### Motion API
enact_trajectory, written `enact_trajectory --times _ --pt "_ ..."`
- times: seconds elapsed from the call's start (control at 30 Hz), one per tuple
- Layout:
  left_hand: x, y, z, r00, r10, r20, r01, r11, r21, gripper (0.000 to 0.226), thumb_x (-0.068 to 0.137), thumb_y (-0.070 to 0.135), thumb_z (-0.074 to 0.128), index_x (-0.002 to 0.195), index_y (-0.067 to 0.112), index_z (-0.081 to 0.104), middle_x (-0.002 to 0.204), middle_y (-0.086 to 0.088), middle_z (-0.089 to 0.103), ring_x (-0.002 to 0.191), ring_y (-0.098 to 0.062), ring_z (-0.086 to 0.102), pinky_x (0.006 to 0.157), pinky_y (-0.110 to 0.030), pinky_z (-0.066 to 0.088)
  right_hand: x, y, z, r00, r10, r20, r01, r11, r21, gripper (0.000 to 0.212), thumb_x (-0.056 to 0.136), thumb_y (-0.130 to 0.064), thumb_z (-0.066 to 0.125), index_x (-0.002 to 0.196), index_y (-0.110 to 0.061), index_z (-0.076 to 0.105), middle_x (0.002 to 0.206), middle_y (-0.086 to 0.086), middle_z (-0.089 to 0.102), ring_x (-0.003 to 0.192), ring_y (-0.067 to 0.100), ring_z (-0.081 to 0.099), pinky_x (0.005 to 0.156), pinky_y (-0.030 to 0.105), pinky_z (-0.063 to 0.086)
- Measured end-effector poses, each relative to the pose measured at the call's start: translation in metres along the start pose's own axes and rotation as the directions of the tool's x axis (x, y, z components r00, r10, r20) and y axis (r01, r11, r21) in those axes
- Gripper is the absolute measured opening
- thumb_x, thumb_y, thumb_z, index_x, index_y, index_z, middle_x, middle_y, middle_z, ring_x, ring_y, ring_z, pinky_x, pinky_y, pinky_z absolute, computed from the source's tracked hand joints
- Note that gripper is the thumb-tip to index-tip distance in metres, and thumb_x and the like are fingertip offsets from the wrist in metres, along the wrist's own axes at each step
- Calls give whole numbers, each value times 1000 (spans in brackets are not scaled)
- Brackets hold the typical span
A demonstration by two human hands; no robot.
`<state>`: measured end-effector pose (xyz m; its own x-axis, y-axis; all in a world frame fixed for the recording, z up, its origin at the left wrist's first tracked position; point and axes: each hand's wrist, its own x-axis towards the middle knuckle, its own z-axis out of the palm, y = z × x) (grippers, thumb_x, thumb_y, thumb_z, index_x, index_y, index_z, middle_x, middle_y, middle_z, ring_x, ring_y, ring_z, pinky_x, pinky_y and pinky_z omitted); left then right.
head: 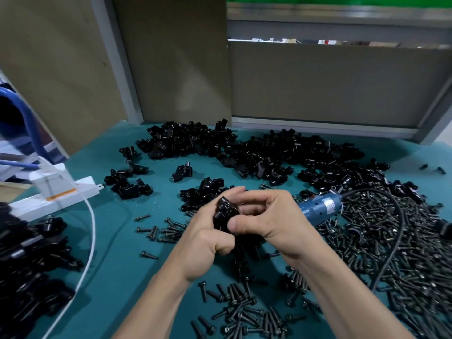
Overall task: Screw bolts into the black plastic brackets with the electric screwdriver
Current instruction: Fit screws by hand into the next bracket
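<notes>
Both hands meet over the middle of the teal table. My left hand point(208, 243) grips a black plastic bracket point(223, 211) from below. My right hand point(271, 216) pinches the same bracket with thumb and curled fingers; whether it also holds a bolt is hidden. The blue electric screwdriver point(320, 207) lies on the table just behind my right hand, its black cable point(398, 221) looping off to the right. A large heap of loose black brackets point(244, 148) lies at the back. Dark bolts point(403, 253) cover the right side, and more bolts point(244, 311) lie near the front.
A pile of black brackets point(31, 265) fills the left edge. A white power strip point(61, 192) and a thin white cable point(90, 241) lie at the left, with a blue hose point(29, 123) above. Brown partition panels point(171, 57) stand behind the table.
</notes>
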<state>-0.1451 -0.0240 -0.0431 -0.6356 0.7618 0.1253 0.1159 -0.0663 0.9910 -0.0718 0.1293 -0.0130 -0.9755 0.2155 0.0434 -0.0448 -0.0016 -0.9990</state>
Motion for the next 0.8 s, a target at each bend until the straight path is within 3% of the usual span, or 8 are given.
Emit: enact_trajectory --times 0.07,0.13,0.17,0.27,0.4,0.5,0.67,0.8 --pt "0 0 3 999 5 43 -2 998 -67 101 51 -1 47 149 25 49 127 -5 73 117 -28 69 93 -39 49 -2 -2 -3 1000 -3 12 3 1000 -16 44 54 -10 95 95 -19 84 88 10 80 78 19 77 70 27 60" --pt "1 -3 4 1000 -7 -14 5 990 -143 101 49 -1 45 147 23 53 110 -5 76 87 -25 70 78 -28 53 -1 -4 -5 1000 7 0 -7 994 -112 44 60 -8 97 100 -22 84 94 4 81 88 18 79 79 33 62" --pt "2 -5 4 998 -26 -64 13 981 -194 101 47 0 45 144 24 58 95 -9 71 67 -29 56 65 -24 48 0 -5 -4 1000 14 -16 -17 985 -173 43 64 -9 97 102 -24 83 95 0 81 91 17 78 84 37 62" --pt "2 -7 6 983 -67 -171 25 972 -236 91 46 8 51 132 34 68 81 -18 54 65 -36 29 56 -28 34 0 -6 -3 995 21 -100 -45 968 -248 39 63 -13 99 91 -35 83 88 -7 81 86 11 78 83 36 62" --pt "3 -1 6 967 -27 -253 10 998 -68 52 66 36 64 117 36 74 96 0 78 83 -12 71 69 -21 53 -1 -7 -5 984 14 -179 -64 959 -275 38 66 -8 96 94 -30 83 88 -8 81 86 12 78 86 41 62" --pt "4 2 9 975 -8 -223 -10 997 -77 26 91 33 71 115 26 78 110 -1 79 104 -13 75 80 -18 57 -1 -9 -8 971 -29 -238 -61 929 -365 34 69 -12 96 92 -33 82 86 -15 80 85 2 76 85 33 62" --pt "3 6 6 973 -25 -231 -8 990 -139 32 80 32 81 111 22 82 109 -4 80 107 -19 75 86 -19 56 -3 -9 -7 970 -68 -235 -56 874 -482 37 70 -23 97 102 -36 82 89 -22 78 85 -12 71 76 9 56" --pt "3 7 4 974 -29 -224 -5 989 -149 28 79 36 82 105 25 83 105 -4 81 102 -17 77 80 -17 57 -3 -9 -5 976 -94 -198 -46 793 -607 43 74 -25 93 113 -37 79 101 -18 78 94 -7 71 86 17 59"
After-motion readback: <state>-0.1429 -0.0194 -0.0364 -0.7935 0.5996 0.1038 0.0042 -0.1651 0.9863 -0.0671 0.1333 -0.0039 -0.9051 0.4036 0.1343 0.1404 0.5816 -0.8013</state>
